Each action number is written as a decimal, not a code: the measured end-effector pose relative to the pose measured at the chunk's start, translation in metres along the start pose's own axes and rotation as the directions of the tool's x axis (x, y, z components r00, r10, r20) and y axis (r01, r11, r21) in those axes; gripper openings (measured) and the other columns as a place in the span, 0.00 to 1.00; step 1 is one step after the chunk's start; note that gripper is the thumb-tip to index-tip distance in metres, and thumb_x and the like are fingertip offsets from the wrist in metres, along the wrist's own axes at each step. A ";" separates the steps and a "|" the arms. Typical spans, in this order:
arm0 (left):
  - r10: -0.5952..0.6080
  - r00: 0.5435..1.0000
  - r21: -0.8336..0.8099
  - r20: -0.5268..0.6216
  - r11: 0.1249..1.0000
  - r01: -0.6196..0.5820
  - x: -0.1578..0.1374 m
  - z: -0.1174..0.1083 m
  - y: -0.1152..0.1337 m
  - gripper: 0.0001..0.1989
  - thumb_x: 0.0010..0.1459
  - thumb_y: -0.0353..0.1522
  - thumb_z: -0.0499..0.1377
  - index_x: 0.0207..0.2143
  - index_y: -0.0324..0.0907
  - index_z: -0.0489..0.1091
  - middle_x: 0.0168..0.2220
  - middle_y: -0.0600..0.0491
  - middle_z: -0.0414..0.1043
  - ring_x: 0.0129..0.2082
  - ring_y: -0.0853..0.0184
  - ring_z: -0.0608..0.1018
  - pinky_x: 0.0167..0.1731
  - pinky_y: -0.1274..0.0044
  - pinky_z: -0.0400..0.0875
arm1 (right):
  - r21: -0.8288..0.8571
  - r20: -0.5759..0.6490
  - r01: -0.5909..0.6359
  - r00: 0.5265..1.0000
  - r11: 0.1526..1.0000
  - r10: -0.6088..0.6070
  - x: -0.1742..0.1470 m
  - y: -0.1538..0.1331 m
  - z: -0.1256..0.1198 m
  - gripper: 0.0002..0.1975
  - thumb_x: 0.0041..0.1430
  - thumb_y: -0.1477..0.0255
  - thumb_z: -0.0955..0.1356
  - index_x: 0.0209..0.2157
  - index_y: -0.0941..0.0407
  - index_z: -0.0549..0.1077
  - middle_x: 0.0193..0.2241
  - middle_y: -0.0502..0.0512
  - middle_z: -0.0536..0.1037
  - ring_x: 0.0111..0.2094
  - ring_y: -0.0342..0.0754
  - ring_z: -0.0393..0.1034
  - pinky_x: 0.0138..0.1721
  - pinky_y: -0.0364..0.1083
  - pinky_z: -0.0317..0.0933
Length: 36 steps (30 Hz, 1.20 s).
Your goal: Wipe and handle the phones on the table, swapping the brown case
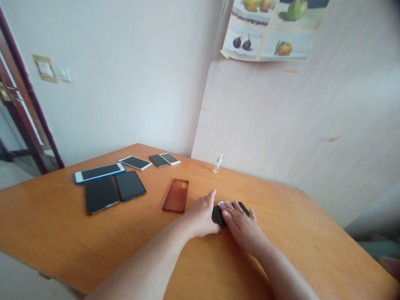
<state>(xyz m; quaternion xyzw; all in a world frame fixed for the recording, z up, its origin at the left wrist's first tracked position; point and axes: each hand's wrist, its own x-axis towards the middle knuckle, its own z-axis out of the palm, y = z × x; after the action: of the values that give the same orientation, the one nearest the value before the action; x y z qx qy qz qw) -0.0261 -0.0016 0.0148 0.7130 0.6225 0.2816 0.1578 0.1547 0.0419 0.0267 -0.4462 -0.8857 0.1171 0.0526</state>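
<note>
A black smartphone [242, 206] lies on the wooden table in front of me, partly covered by both hands. My left hand [203, 214] grips its left end, thumb at the near side and the other fingers at the far side. My right hand [242, 227] rests over the phone, fingers stretched across it, holding a small crumpled white cloth [222, 203] against the screen. Most of that cloth is hidden under the fingers. Left of my left hand lies a clear reddish phone case [175, 196]. Behind the hands stands a small clear bottle [218, 163] with a greenish top.
Several phones and tablets lie at the table's left: a black tablet [101, 195], a smaller black one [129, 186], a blue-edged tablet [100, 172], and a white phone [135, 162]. Two more devices [164, 159] overlap near the wall. The wooden table [131, 233] meets the wall behind.
</note>
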 end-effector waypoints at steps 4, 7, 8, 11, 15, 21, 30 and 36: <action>-0.012 1.000 0.016 0.012 1.000 0.012 0.000 0.000 0.001 0.56 0.40 0.38 0.66 0.67 0.36 0.41 0.56 0.40 0.66 0.56 0.52 0.68 0.55 0.68 0.63 | -0.124 -0.059 -0.264 0.964 0.957 0.258 0.008 0.032 -0.003 0.27 0.69 0.58 0.49 0.65 0.46 0.56 0.67 0.51 0.53 0.68 0.61 0.40 0.57 0.79 0.34; -0.009 1.000 0.032 0.012 0.999 0.009 0.000 -0.002 0.003 0.55 0.40 0.39 0.65 0.66 0.35 0.42 0.55 0.40 0.67 0.54 0.51 0.70 0.53 0.68 0.64 | -0.125 -0.009 -0.178 0.984 0.976 0.178 0.001 0.023 -0.004 0.27 0.69 0.59 0.49 0.65 0.48 0.56 0.67 0.52 0.52 0.68 0.59 0.39 0.58 0.77 0.33; -0.010 1.000 0.038 0.009 0.999 0.009 0.000 -0.003 0.003 0.54 0.40 0.39 0.65 0.66 0.35 0.43 0.54 0.39 0.68 0.53 0.51 0.71 0.52 0.67 0.65 | -0.099 0.021 -0.112 0.993 0.989 0.115 -0.003 0.014 -0.005 0.27 0.69 0.58 0.49 0.65 0.48 0.55 0.67 0.53 0.53 0.68 0.57 0.38 0.60 0.75 0.32; -0.010 1.000 0.046 0.002 0.999 0.010 0.000 -0.006 0.005 0.52 0.42 0.42 0.64 0.66 0.36 0.45 0.52 0.40 0.70 0.52 0.50 0.72 0.51 0.66 0.66 | 0.024 0.119 0.082 0.989 0.996 -0.084 -0.016 -0.010 -0.008 0.28 0.69 0.56 0.49 0.65 0.47 0.55 0.66 0.52 0.53 0.68 0.54 0.38 0.63 0.70 0.30; -0.012 1.000 0.061 0.004 0.998 0.012 -0.001 -0.008 0.006 0.52 0.41 0.43 0.65 0.65 0.36 0.46 0.51 0.40 0.70 0.51 0.50 0.72 0.50 0.66 0.66 | 0.036 0.173 0.039 0.984 0.999 -0.045 -0.019 -0.004 -0.015 0.28 0.68 0.55 0.49 0.65 0.45 0.56 0.67 0.50 0.53 0.68 0.55 0.36 0.62 0.71 0.30; -0.031 0.999 0.065 0.029 0.997 0.029 -0.001 -0.007 0.004 0.53 0.40 0.41 0.66 0.66 0.37 0.46 0.54 0.41 0.69 0.54 0.50 0.69 0.53 0.67 0.63 | -0.226 0.059 -0.224 0.968 0.948 0.243 -0.013 0.027 -0.025 0.25 0.69 0.62 0.51 0.62 0.51 0.61 0.65 0.57 0.57 0.67 0.62 0.43 0.56 0.78 0.36; 0.006 1.000 0.047 0.005 0.999 -0.007 -0.001 -0.006 0.001 0.49 0.41 0.42 0.66 0.64 0.38 0.50 0.55 0.40 0.68 0.54 0.49 0.70 0.52 0.65 0.65 | 0.001 0.201 0.148 0.969 0.989 -0.145 -0.036 -0.013 -0.030 0.26 0.69 0.58 0.50 0.62 0.48 0.63 0.63 0.56 0.62 0.65 0.56 0.50 0.63 0.69 0.34; -0.033 0.999 0.053 0.044 0.998 0.031 -0.002 -0.008 0.004 0.51 0.40 0.41 0.66 0.64 0.38 0.49 0.56 0.41 0.67 0.56 0.49 0.69 0.55 0.66 0.64 | -0.171 0.069 -0.136 0.986 0.976 0.150 -0.022 0.021 -0.033 0.24 0.69 0.60 0.51 0.52 0.48 0.73 0.58 0.58 0.70 0.62 0.63 0.57 0.55 0.80 0.33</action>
<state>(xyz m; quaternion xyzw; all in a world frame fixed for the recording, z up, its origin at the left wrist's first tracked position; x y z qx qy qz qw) -0.0277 -0.0055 0.0234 0.7130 0.6372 0.2468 0.1573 0.1909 0.0415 0.0533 -0.5065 -0.8593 0.0646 -0.0292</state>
